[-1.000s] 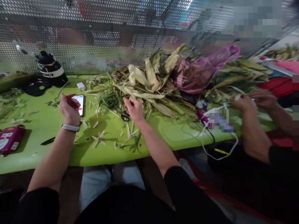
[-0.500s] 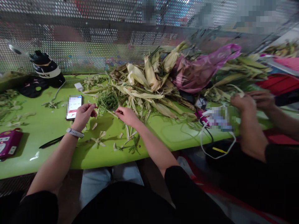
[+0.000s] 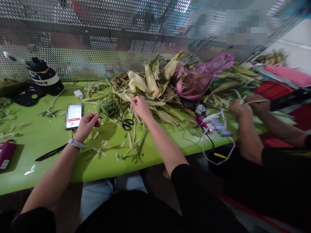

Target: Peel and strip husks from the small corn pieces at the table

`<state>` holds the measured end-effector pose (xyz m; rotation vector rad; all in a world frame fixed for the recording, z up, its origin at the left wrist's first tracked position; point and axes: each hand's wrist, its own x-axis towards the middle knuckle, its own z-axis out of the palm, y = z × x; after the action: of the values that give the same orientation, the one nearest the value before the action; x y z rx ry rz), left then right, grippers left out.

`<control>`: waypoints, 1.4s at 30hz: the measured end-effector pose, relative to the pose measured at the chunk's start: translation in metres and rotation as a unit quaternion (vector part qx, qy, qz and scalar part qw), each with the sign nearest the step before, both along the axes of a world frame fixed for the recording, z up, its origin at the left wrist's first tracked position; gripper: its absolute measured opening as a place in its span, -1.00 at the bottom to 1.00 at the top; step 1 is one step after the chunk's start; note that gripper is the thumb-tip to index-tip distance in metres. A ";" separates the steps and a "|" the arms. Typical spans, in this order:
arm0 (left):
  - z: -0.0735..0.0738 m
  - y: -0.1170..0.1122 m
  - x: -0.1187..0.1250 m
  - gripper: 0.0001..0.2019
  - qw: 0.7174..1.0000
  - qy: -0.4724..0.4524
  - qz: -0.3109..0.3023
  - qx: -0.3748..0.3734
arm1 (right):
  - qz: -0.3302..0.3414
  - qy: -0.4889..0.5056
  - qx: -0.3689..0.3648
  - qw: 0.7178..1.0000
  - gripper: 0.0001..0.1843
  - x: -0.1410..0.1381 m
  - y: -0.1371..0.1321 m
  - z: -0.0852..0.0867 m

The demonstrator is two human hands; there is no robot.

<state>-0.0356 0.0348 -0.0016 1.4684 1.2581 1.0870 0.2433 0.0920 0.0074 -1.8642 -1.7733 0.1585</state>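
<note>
The pile of corn husks (image 3: 152, 84) is lying at the back of the green table (image 3: 167, 139), and the tangle of green strips (image 3: 108, 108) is sitting at its left edge, just beyond the gap between the person's hands. The right hand (image 3: 141, 108) is reaching over the near edge of the husks, its forearm slanting forward and leftward out of a dark sleeve (image 3: 182, 181). Its fingers are curling inward, thumb and forefinger drawing close together over pale strips; I cannot tell whether they are pinching one.

The left hand (image 3: 87, 124) is hovering near the tangle, its forearm slanting forward and rightward. The fingers are bending toward the palm with the thumb close to the forefinger, and the tips are pointing toward the right hand; whether anything thin is held there, I cannot tell. A pale watch band (image 3: 77, 144) is circling that wrist.

Scissors (image 3: 126, 125) are lying between the hands, nearer the right. A phone (image 3: 74, 115) is lying just beside the left hand, screen up. Farther out, a pink plastic bag (image 3: 191, 79) is leaning against the husks, and to the right a co-worker's hand (image 3: 259, 106) is holding a pale strip.
</note>
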 end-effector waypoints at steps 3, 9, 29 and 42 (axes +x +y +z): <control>-0.002 0.000 0.000 -0.76 1.000 -0.002 -0.008 -0.001 | -0.028 -0.062 0.004 0.998 -0.73 0.005 0.016 -0.013; -0.010 0.002 -0.002 -0.72 1.000 -0.012 -0.020 -0.004 | -0.029 -0.042 0.062 0.997 -0.80 0.009 0.022 -0.019; 0.000 -0.008 0.013 -0.62 0.996 -0.063 -0.051 -0.023 | 0.237 0.496 -0.206 0.809 -0.59 -0.056 -0.045 -0.007; -0.002 -0.008 0.011 -0.67 0.995 -0.063 -0.065 -0.037 | -0.028 0.086 0.040 0.995 -0.74 0.046 0.004 0.013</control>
<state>-0.0248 0.0264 -0.0032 1.3836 1.0887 1.0186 0.2890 0.0959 0.0203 -1.7844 -1.5875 0.2169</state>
